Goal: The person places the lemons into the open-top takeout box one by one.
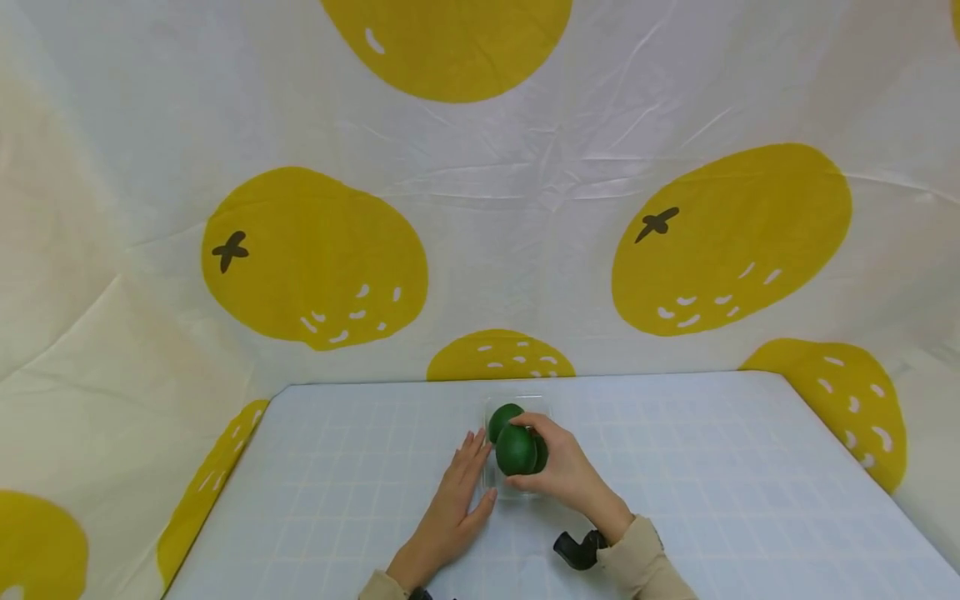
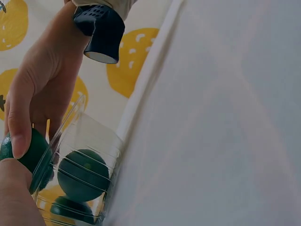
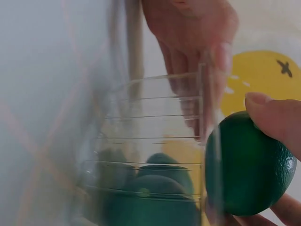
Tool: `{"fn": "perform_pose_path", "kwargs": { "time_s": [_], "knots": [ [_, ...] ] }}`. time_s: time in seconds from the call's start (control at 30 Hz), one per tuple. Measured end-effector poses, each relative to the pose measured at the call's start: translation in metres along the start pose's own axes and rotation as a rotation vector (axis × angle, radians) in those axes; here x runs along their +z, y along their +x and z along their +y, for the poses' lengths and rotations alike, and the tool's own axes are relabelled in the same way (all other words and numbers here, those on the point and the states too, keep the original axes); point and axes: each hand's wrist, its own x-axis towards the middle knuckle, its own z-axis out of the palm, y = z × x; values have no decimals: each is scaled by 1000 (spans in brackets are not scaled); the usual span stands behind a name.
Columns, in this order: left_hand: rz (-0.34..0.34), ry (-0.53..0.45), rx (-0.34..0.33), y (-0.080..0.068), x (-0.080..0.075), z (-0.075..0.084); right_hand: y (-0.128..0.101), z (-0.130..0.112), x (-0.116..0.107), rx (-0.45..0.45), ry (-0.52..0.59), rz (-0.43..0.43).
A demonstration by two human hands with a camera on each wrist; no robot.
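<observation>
My right hand [image 1: 564, 468] grips a dark green lime [image 1: 516, 451] between thumb and fingers, over a clear plastic box [image 3: 150, 128]. In the right wrist view, the lime's glossy, finely pitted peel shows just beyond the box rim. My left hand [image 1: 454, 503] lies along the box's left side with fingers extended and thumb spread. Inside the box sits another lime [image 1: 503, 419] towards the far end, and one more [image 1: 542, 452] is partly hidden behind the held one. Through the clear wall in the left wrist view, limes [image 2: 83, 175] show at the bottom.
The box stands on a table with a pale checked cloth [image 1: 720, 483]. A white curtain with yellow fruit prints [image 1: 517, 275] hangs behind the table and at its sides. A black wrist camera [image 1: 579, 550] sits by the right sleeve.
</observation>
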Motion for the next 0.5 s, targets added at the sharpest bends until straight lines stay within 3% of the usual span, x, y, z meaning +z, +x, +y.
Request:
{"fn": "perform_pose_path", "kwargs": {
  "time_s": [0.5],
  "knots": [
    [22, 20, 17, 1, 1, -1, 0, 13, 12, -64, -55, -60]
  ]
}}
